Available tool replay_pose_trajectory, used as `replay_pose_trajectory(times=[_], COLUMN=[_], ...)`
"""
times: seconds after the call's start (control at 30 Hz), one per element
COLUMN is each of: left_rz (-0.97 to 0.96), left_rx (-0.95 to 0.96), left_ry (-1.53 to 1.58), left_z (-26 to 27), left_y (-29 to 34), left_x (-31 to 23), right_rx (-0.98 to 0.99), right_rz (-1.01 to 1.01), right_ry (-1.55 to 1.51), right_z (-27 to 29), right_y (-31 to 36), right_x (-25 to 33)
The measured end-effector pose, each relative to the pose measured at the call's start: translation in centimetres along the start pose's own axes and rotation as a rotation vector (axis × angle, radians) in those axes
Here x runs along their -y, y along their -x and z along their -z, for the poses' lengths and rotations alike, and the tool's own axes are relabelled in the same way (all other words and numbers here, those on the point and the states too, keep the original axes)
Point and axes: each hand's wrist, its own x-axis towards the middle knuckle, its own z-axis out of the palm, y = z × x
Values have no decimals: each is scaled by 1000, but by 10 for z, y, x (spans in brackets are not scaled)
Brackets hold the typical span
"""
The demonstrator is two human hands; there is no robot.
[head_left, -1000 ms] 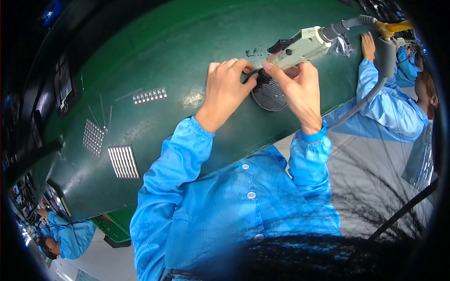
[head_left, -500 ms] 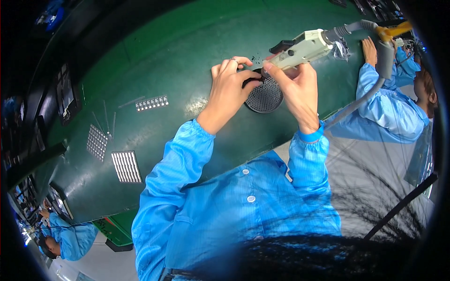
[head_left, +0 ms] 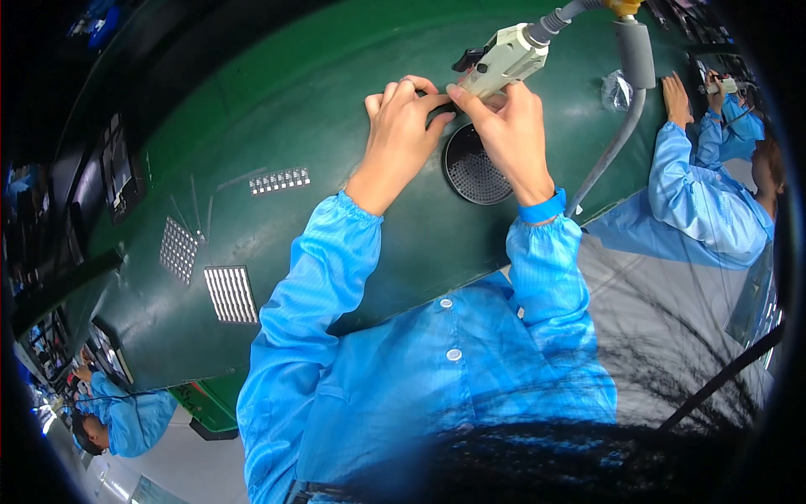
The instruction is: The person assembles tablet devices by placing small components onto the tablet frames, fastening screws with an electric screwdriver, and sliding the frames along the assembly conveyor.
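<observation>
My right hand (head_left: 510, 134) is closed round the nose of a pale cream electric screwdriver (head_left: 508, 60) with a black lever. Its body slants up and away to the right. Close by on the left, my left hand (head_left: 396, 134) has its thumb and fingers drawn together at the tool's tip. Whatever lies between those fingertips is hidden. A round black dish (head_left: 478, 181) with a dotted, perforated bottom sits on the green table (head_left: 336, 260), just below the hands. My right hand covers part of its upper right rim.
A grey hose (head_left: 631, 122) loops right of the tool, near a clear plastic bag (head_left: 617, 91). Leftward lie a strip of small parts (head_left: 280, 181), a dotted plate (head_left: 179, 250) and a striped tray (head_left: 231, 295). A co-worker (head_left: 705, 189) sits at the right.
Both hands and the screwdriver have moved up and left, off the dish. My left fingers, earlier at the dish's rim, are now beyond it at the tool's tip. The hose has swung left.
</observation>
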Motion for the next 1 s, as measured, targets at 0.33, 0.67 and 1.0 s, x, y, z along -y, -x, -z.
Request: replay_pose_trajectory(times=[0.33,0.67,1.0], left_rz=[-18,-138,-139], left_rx=[-46,-36,3], left_ry=[29,138,187], left_z=[-14,-13,-5], left_y=[-8,3,-2], left_x=[3,-24,3], right_rx=[9,11,-74], right_rz=[-114,-181,-214], right_ry=[17,-100,-106], right_z=[8,40,67], right_y=[-1,37,49], right_x=[8,42,42])
